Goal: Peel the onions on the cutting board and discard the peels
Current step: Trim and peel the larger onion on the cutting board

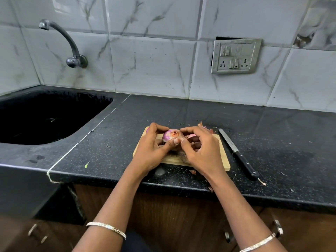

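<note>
A black stone counter (163, 113) runs right from a dark sink (45, 117), with a wooden cutting board (222, 160) lying near its front edge. Above the board, the left hand (151, 150) cups and grips an onion (171, 136), its thumb pressed on the near side. The right hand (201, 151) has its fingers curled in to pinch at the onion where the skin meets the left thumb.

The onion shows glossy purple flesh with a ragged brown patch at its top end, so the peeling looks well under way but not finished. A knife (238, 153) lies on the counter just right of the board. Loose peels (205, 127) sit at the board's far right corner, and a scrap (193, 172) lies on the counter in front, so discarding appears still to come. A second purple bulb (147, 130) peeks out at the far left corner; whether it is peeled cannot be told.
</note>
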